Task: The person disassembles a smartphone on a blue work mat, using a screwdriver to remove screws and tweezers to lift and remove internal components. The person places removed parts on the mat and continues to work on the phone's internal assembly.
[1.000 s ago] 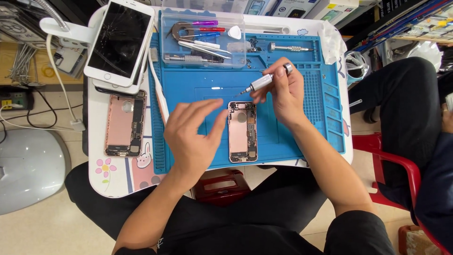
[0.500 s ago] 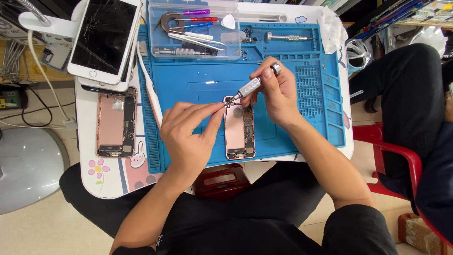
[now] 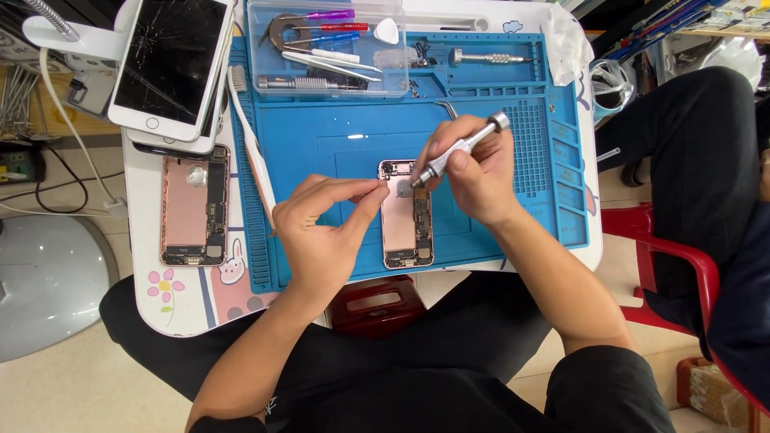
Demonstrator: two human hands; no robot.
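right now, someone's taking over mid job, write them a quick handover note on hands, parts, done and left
Left hand: fingers steady the top edge of the open phone on the blue mat.
Right hand: holds the screwdriver, tip down near the phone's top.
Done: screen off, insides exposed.
Left: the part under the tip is too small to tell.
A second open phone and a cracked screen lie to the left; spare tools sit in the clear tray.

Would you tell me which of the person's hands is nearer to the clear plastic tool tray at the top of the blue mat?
The right. The right hand sits just below and right of the clear tool tray; the left hand lies lower, beside the opened phone.
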